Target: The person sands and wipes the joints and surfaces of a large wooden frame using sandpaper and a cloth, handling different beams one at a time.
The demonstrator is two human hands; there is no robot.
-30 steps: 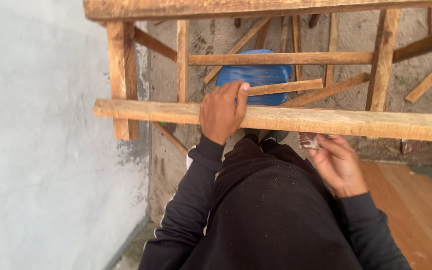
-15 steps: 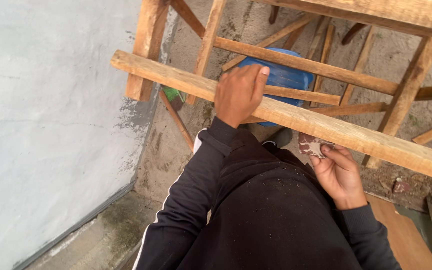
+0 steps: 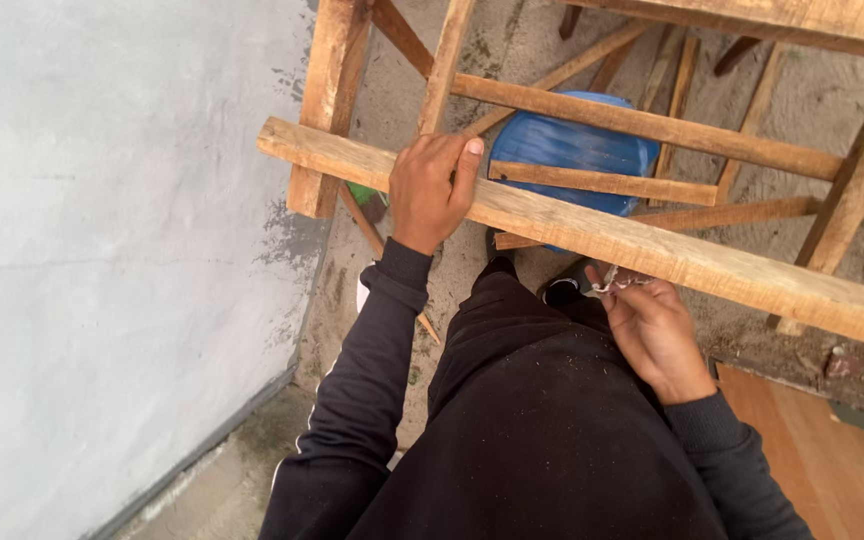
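Wooden rail [image 3: 652, 245] lies gripped under the left hand [image 3: 430, 188]; the right hand [image 3: 652, 330], just below it, pinches small nails [image 3: 617, 283].

Rough pale wooden rail [image 3: 592, 235], slanting across the scaffold frame; small bunched nails [image 3: 620, 283] just below.

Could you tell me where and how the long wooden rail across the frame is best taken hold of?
Probably from above, on the bare stretch of the rail between the left hand and right hand: its flat top is exposed there.
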